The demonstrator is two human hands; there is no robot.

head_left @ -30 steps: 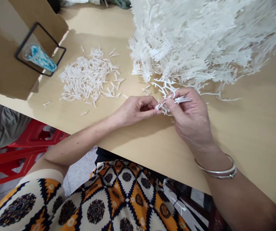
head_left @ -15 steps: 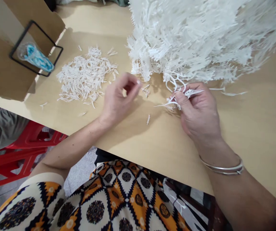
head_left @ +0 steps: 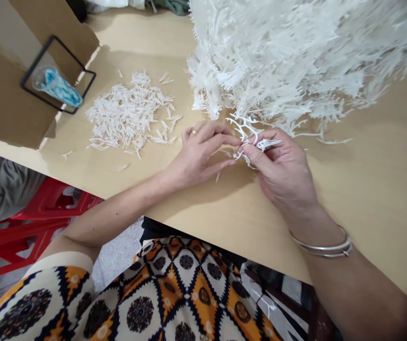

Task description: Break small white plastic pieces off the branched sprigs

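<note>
My right hand (head_left: pixel 281 166) pinches a white branched plastic sprue (head_left: pixel 249 127) between thumb and fingers. Thin forked arms of the sprue stick out above and to the left of the grip, and a tuft of fine prongs shows over the fingers. From the left, my left hand (head_left: pixel 203 154) reaches to the sprue. Its thumb and forefinger are apart, with their tips at the sprue's left side; whether they press on it I cannot tell. Left of that hand lies a low pile of small white plastic pieces (head_left: pixel 121 116).
A large heap of white sprues (head_left: pixel 296 61) covers the back right of the table (head_left: pixel 203 218). At the left stand a cardboard box (head_left: pixel 8 80) and a black wire frame (head_left: pixel 92 85) around a clear cup (head_left: pixel 59 87) with blue-white contents. Red stools (head_left: pixel 47 203) are below the table edge.
My left hand has moved right from beside the small pile to the sprue, its fingers opening out. A few more small pieces lie at the pile's right edge. My right hand has shifted slightly left.
</note>
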